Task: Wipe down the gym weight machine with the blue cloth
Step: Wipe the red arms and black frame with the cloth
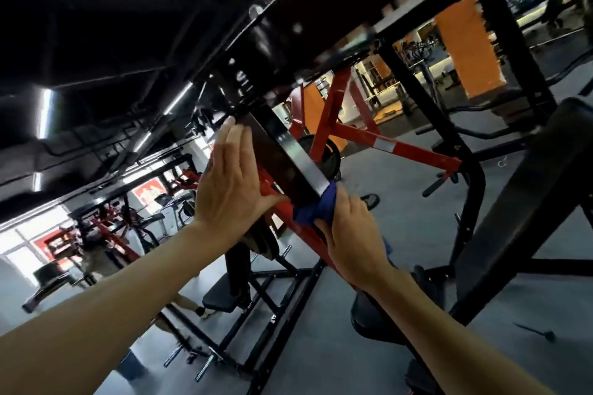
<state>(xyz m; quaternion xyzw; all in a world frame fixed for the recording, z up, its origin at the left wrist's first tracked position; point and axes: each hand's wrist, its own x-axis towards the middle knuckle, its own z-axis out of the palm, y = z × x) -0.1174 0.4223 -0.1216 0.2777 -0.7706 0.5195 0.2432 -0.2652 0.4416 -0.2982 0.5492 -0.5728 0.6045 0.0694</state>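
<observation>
The view is tilted. A black upright post point(288, 151) of the weight machine runs down the middle of the head view, joined to a black overhead beam point(321, 19). My left hand point(229, 183) lies flat against the post's left face, fingers straight and pointing up. My right hand point(351, 234) grips a bunched blue cloth point(316, 210) and presses it against the lower end of the post, where a red bar point(308, 234) passes behind. Part of the cloth is hidden under my fingers.
A black padded backrest point(526, 212) leans at the right. Below are a black seat point(221, 298), floor frame rails point(276, 308) and chrome pegs point(205, 365). A red frame with a weight plate point(330, 157) stands behind. Other gym machines line the left, by bright windows.
</observation>
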